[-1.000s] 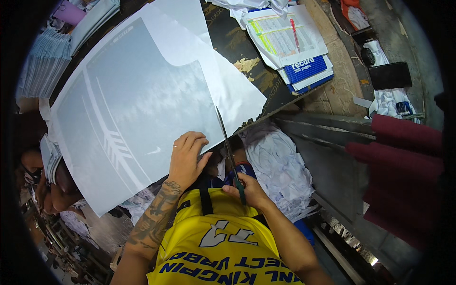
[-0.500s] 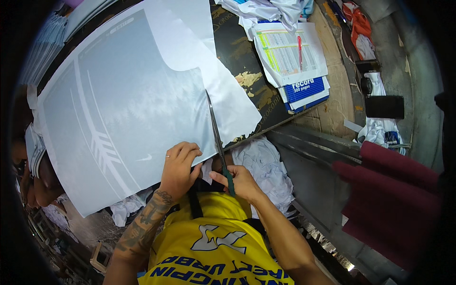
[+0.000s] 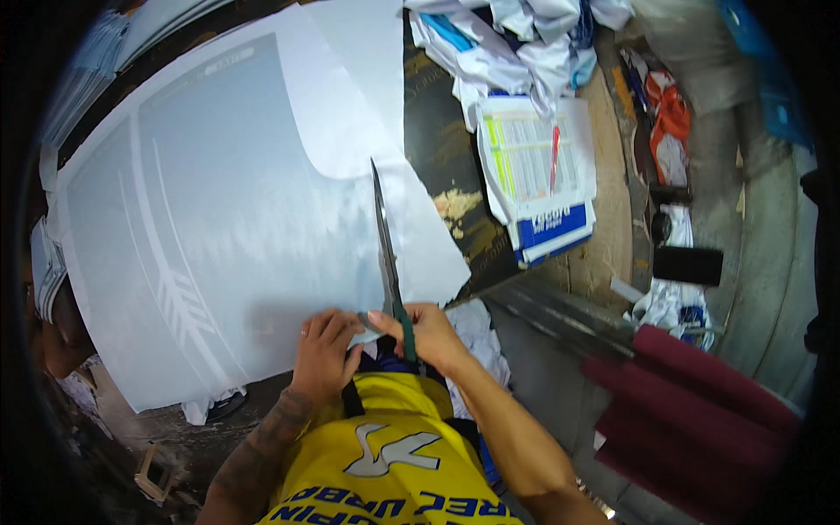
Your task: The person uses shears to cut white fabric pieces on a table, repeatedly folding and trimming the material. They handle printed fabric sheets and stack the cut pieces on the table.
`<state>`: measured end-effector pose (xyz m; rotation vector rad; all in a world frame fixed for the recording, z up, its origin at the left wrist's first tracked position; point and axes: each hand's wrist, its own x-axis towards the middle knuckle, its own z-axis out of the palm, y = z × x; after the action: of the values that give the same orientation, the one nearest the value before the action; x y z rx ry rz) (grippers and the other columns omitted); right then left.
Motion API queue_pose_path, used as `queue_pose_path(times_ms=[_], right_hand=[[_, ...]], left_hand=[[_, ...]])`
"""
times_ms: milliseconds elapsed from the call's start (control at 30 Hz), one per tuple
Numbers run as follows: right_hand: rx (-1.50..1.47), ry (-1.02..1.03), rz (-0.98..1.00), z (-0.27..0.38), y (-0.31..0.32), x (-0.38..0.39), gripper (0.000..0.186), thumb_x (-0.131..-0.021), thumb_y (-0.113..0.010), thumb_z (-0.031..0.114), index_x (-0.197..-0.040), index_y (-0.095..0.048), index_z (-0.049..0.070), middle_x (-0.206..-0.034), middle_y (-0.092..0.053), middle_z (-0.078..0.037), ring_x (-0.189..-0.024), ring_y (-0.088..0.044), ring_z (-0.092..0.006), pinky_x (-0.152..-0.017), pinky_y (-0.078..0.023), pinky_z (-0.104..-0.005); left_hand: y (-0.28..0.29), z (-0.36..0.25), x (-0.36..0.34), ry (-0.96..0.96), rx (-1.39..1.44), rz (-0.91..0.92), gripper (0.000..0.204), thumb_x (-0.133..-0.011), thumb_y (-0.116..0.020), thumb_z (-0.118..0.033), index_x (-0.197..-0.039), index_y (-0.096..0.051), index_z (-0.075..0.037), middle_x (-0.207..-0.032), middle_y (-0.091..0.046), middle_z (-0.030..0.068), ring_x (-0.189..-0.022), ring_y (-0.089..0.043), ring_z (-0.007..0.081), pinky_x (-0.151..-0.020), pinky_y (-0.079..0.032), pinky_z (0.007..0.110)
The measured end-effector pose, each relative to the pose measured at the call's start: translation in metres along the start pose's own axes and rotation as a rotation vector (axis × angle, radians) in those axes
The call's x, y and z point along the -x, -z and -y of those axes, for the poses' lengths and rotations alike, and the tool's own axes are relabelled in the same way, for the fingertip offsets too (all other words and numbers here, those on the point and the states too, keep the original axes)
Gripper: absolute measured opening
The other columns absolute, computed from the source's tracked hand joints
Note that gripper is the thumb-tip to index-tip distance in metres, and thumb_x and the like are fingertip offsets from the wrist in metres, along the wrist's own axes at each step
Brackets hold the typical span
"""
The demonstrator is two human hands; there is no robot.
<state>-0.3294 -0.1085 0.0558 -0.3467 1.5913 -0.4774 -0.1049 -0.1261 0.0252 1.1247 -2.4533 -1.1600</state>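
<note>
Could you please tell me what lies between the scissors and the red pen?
The head view shows white sheeting, dark tabletop, then the paper under the pen.

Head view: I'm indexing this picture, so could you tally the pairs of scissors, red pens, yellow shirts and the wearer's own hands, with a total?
Scissors: 1
Red pen: 1
Yellow shirt: 1
Wearer's hands: 2 (left hand, right hand)
Total: 5
</note>
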Motion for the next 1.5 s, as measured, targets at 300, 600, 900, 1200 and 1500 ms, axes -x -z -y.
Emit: queue_pose_path(times_ms=[300, 600, 900, 1200, 1500], right_hand=[[0.239, -0.063, 0.229, 0.060, 0.087, 0.024, 0.058, -0.094, -0.078, 0.062, -0.078, -0.068, 0.007, -0.063, -0.061, -0.001, -0.057, -0.056, -0.0093, -0.055, -0.044, -0.0284], [1.353, 0.185, 0.485, 0.223, 0.184, -0.071, 0.078, -0.084, -0.080, 0.073, -0.120, -0.074, 0.005, -0.106, -0.076, -0.019, -0.100, -0.071, -0.0351, -0.094, -0.053, -0.0433], [1.506, 0.133, 0.467, 0.237, 0.172, -0.093, 0.073, -0.078, -0.086, 0.072, -0.096, -0.076, 0.002, -0.082, -0.071, -0.018, -0.083, -0.070, -0.0343, -0.080, -0.054, -0.0409], [1.089, 0.019, 0.418, 0.146, 0.159, -0.060, 0.066, -0.079, -0.089, 0.065, -0.083, -0.072, 0.001, -0.074, -0.067, -0.010, -0.072, -0.063, -0.0226, -0.072, -0.052, -0.0381], [0.634, 0.032, 0.202, 0.084, 0.064, -0.016, 0.054, -0.083, -0.093, 0.051, -0.075, -0.068, 0.005, -0.071, -0.059, 0.000, -0.070, -0.055, -0.0109, -0.064, -0.045, -0.0312]], left_hand=[[0.088, 0.026, -0.166, 0.129, -0.239, -0.541, 0.028, -0.092, -0.068, -0.007, -0.119, -0.069, -0.010, -0.118, -0.065, 0.0114, -0.115, -0.058, 0.0327, -0.100, -0.041, 0.049], [0.008, -0.027, -0.099, 0.270, -0.053, -0.329, 0.041, -0.088, -0.072, -0.010, -0.128, -0.063, -0.005, -0.133, -0.059, 0.0114, -0.133, -0.052, 0.0310, -0.112, -0.037, 0.047], [0.007, -0.029, -0.107, 0.325, -0.054, -0.365, 0.042, -0.086, -0.072, -0.008, -0.127, -0.062, -0.005, -0.134, -0.058, 0.0096, -0.133, -0.051, 0.0305, -0.113, -0.036, 0.047], [0.029, -0.037, -0.082, 0.315, -0.007, -0.350, 0.037, -0.084, -0.068, -0.001, -0.121, -0.066, -0.004, -0.123, -0.064, 0.0108, -0.128, -0.057, 0.0317, -0.111, -0.040, 0.047], [0.057, 0.006, -0.059, 0.181, 0.191, -0.029, 0.031, -0.086, -0.067, 0.000, -0.116, -0.065, -0.005, -0.131, -0.062, 0.0124, -0.139, -0.051, 0.0359, -0.116, -0.040, 0.050]])
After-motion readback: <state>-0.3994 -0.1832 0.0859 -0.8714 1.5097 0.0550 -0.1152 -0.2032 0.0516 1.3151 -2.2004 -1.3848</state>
